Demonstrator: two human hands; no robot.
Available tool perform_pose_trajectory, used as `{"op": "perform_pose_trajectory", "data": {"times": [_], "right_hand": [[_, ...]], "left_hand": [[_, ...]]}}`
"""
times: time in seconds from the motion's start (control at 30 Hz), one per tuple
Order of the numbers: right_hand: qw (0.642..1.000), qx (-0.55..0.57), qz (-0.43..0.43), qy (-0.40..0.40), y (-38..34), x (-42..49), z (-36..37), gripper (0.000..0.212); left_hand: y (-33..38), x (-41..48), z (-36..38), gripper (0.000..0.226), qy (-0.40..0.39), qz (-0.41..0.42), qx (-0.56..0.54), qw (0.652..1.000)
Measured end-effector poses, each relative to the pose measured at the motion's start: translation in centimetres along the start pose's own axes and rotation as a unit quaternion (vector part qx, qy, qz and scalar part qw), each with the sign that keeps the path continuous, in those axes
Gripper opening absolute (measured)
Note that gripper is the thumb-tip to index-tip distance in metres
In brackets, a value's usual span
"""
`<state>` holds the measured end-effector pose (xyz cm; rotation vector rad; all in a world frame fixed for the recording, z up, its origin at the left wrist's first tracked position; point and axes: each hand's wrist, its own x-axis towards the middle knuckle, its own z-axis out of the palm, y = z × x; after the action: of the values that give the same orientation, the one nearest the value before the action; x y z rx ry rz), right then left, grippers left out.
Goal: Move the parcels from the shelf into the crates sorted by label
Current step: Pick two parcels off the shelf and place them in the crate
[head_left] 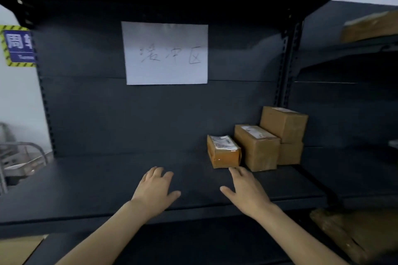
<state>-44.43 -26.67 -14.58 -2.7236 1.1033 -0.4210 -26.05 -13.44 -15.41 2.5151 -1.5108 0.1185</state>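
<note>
Several cardboard parcels stand at the right of the dark shelf (107,178). The nearest is a small taped parcel (223,153) with a white label on top. Beside it stands a taller box (257,148), and behind that a box (284,123) stacked on another box (289,154). My right hand (245,191) reaches over the shelf, fingers apart, its fingertips just short of the small parcel's front edge. My left hand (155,187) hovers over the bare shelf to the left, fingers spread and holding nothing. No crates are in view.
A white paper sign (165,52) with handwriting hangs on the shelf's back panel. A neighbouring shelf unit at the right holds a brown parcel (370,27) high up and a brown bag (357,234) lower down. A metal trolley (19,157) stands at the far left.
</note>
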Motion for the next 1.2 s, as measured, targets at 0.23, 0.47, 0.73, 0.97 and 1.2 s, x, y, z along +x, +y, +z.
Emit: {"op": "perform_pose_trajectory", "data": {"times": [0.23,0.47,0.73,0.97,1.2], "right_hand": [[0.998,0.019,0.056,0.009,3.9,2.6,-0.5,0.062],[0.992,0.084,0.091,0.032,5.7,8.3,-0.7,0.058],[0.971,0.193,0.135,0.028,6.2,13.9,0.6,0.066],[0.913,0.364,0.183,-0.01,6.5,16.8,1.5,0.061],[0.93,0.366,0.028,-0.01,6.5,17.1,3.8,0.043]], "left_hand": [[3.2,6.8,1.8,0.066,-0.035,0.043,-0.039,0.998],[4.1,13.6,2.6,0.069,-0.052,0.053,-0.118,0.99],[5.7,19.0,4.0,0.059,-0.099,0.033,-0.31,0.945],[6.5,20.8,5.7,0.039,-0.157,-0.036,-0.495,0.854],[4.4,19.4,5.8,0.056,-0.053,0.019,-0.523,0.851]]}}
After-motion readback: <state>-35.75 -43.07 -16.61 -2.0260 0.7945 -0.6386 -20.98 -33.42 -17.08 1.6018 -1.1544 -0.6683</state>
